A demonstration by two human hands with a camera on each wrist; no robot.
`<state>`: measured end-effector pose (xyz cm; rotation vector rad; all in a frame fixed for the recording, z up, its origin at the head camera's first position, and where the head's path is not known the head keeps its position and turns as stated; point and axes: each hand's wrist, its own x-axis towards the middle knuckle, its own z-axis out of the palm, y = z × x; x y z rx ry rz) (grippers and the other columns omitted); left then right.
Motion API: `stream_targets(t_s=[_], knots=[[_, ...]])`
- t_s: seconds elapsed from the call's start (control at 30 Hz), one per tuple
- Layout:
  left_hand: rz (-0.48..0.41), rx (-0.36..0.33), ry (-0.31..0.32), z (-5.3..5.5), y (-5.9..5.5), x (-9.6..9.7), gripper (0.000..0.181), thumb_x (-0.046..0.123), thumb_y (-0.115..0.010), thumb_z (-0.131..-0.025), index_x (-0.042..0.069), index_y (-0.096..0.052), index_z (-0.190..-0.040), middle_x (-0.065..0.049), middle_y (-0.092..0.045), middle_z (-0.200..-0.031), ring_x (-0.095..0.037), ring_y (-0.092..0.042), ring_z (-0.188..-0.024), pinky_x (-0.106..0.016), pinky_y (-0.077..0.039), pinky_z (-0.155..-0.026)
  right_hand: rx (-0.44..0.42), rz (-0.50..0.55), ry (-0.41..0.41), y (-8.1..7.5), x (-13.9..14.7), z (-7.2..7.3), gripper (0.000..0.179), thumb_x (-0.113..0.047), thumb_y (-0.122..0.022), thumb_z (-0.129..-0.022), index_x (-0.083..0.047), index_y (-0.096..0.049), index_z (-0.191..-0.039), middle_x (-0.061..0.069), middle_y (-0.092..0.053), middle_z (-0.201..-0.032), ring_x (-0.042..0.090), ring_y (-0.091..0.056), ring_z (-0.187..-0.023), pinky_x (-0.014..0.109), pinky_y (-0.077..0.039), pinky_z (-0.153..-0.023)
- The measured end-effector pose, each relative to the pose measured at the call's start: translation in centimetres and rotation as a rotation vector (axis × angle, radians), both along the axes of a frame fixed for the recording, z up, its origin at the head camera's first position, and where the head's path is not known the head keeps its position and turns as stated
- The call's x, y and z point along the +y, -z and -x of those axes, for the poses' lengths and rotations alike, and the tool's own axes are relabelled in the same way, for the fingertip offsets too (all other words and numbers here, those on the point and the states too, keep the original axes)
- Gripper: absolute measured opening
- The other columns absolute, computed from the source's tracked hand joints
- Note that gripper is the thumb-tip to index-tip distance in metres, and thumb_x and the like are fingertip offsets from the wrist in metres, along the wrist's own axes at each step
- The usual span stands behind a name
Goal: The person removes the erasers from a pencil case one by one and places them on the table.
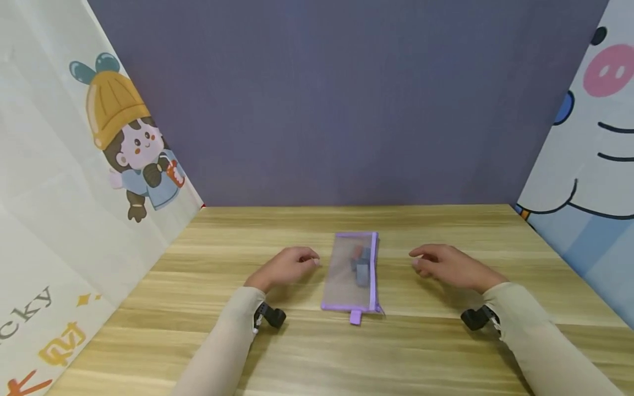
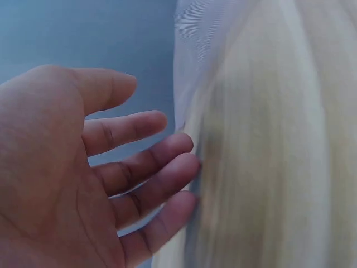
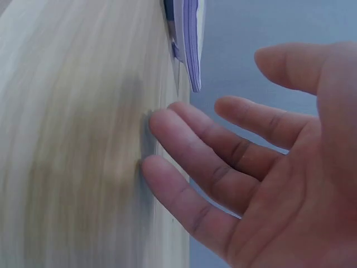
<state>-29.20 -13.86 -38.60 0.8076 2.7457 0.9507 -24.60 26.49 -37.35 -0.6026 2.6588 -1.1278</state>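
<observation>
A see-through mesh zipper pouch (image 1: 339, 275) with purple edging lies flat on the table between both hands. Its zipper (image 1: 373, 269) runs along the right side, and a purple tab (image 1: 355, 317) sticks out at the near edge. Inside show several small block-like pieces (image 1: 362, 273), greyish blue and reddish, blurred by the mesh. To the pouch's left is my left hand (image 1: 287, 267), apart from it, fingers relaxed and holding nothing. My right hand (image 1: 453, 267) is off to the right, also loosely bent; in the right wrist view its fingertips (image 3: 162, 120) are near the tabletop.
The wood-grain table (image 1: 317, 357) ends at a dark grey-blue panel (image 1: 317, 104) at the back. Printed cartoon sheets stand at the left (image 1: 54, 165) and right (image 1: 589, 181). Each wrist wears a black camera.
</observation>
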Motion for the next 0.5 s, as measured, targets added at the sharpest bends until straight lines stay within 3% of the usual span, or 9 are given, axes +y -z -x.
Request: stream_targets(t_s=[0.23, 0.5], knots=[[-0.026, -0.009, -0.001, 0.8, -0.2, 0.7, 0.025, 0.028, -0.055, -0.104, 0.010, -0.071, -0.111, 0.001, -0.068, -0.096, -0.013, -0.061, -0.084, -0.034, -0.052, -0.079, -0.093, 0.124, 0.002, 0.3, -0.6, 1.0, 0.051, -0.026, -0.050, -0.107, 0.010, -0.043, -0.144, 0.015, -0.067, -0.113, 0.025, -0.067, -0.098, 0.034, -0.057, -0.080], [-0.041, -0.035, -0.013, 0.9, 0.0, 1.5, 0.023, 0.029, -0.056, -0.103, 0.012, -0.069, -0.096, -0.003, -0.065, -0.082, -0.013, -0.055, -0.071, -0.032, -0.049, -0.067, -0.139, 0.160, 0.005, 1.0, -1.7, 2.0, 0.052, -0.027, -0.051, -0.107, 0.009, -0.044, -0.143, 0.016, -0.067, -0.113, 0.026, -0.067, -0.099, 0.035, -0.057, -0.080]])
